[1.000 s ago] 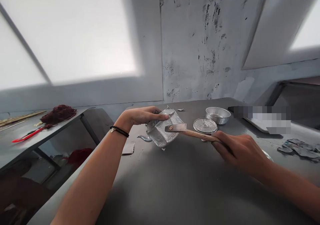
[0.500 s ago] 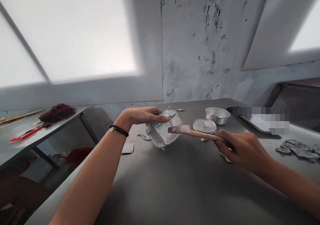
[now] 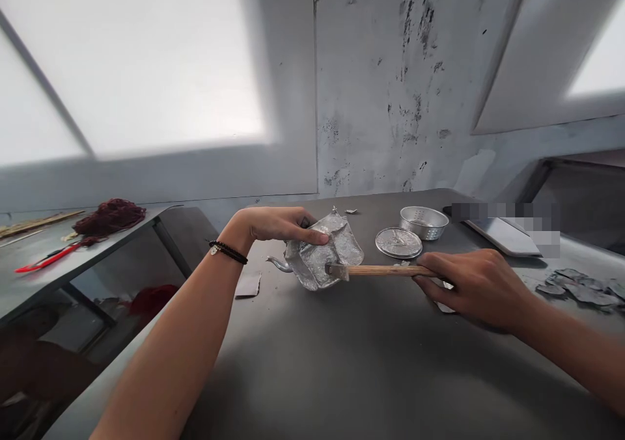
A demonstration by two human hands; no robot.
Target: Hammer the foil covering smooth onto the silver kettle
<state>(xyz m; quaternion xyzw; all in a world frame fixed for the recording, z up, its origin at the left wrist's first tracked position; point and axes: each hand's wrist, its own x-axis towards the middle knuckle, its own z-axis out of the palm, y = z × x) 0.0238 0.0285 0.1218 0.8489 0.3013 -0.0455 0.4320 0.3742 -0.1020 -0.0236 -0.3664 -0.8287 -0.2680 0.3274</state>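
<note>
in the head view, the hammer (image 3: 385, 271) has been lowered and turned over the last half second: its head, seen side-on then, is now foreshortened against the lower part of the pot's face. by this, the work in hand is judged to be at a stroke, or very near one; whether metal is touched cannot be told.

the pot (image 3: 322, 254) is held over the desk (image 3: 312, 375), nearer the far edge than the near one; whether it is also rested on the desk cannot be told. it is tilted, with its flat, creased face turned toward the near edge. its spout (image 3: 280, 264) is pointed at the desk's left edge; its long axis cannot be made out. the hammer's long axis is run almost parallel to the far edge, head leftward.

the pot is gripped by the left hand (image 3: 286, 225), thumb pressed on the face, fingers mostly hidden behind. the handle's right end is gripped by the right hand (image 3: 481, 287). beyond that hand, toward the far right corner, a lid (image 3: 398, 243) and a strainer (image 3: 424, 225) are set side by side; scraps (image 3: 579, 290) are strewn by the right edge.
</note>
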